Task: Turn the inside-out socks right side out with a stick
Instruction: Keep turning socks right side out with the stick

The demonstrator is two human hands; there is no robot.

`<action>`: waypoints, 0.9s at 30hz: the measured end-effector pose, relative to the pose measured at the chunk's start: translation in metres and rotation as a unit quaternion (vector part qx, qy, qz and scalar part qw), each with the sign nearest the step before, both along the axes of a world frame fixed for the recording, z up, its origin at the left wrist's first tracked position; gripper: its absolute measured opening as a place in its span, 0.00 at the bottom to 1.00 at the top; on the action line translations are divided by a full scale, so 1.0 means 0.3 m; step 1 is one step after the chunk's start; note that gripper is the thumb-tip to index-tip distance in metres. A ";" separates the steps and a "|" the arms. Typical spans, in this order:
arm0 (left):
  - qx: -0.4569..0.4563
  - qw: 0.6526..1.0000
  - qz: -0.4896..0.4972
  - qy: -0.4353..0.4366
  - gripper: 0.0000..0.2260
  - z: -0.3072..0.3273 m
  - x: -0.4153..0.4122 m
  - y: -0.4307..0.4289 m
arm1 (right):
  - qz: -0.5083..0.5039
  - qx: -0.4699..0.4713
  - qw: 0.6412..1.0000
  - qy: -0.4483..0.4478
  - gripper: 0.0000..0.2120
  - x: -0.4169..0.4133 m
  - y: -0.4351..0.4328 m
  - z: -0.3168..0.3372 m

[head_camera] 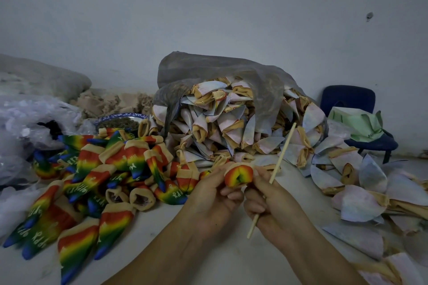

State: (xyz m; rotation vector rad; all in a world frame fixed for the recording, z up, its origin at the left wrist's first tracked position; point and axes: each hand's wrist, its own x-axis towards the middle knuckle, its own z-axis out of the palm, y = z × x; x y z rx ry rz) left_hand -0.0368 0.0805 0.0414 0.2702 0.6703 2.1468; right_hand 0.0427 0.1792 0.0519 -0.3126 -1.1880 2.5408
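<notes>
Between both hands sits a partly turned sock (239,174), its rainbow side bulging outward with a dark hollow in the middle. My left hand (215,194) grips it from the left. My right hand (268,199) pinches its right edge and also holds a thin pale wooden stick (281,156), which slants up to the right, its lower end poking out below the palm. The stick is outside the sock.
A heap of rainbow socks (97,178) lies at the left. Pale inside-out socks (231,127) spill from a grey plastic bag (208,71) behind and spread to the right (361,192). A blue chair (347,99) stands at the back right; clear plastic bags (25,122) at the left.
</notes>
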 end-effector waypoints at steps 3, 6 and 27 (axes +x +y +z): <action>-0.113 0.989 0.066 0.074 0.11 -0.002 0.013 0.007 | -0.043 0.121 0.991 -0.039 0.10 -0.003 -0.006 -0.014; -0.278 0.891 0.201 0.299 0.08 -0.022 0.018 0.002 | -0.112 0.185 0.973 -0.081 0.10 -0.010 -0.009 -0.033; -0.232 0.918 0.255 0.194 0.19 -0.031 -0.062 -0.016 | -0.085 0.383 0.900 -0.192 0.16 0.006 -0.016 -0.039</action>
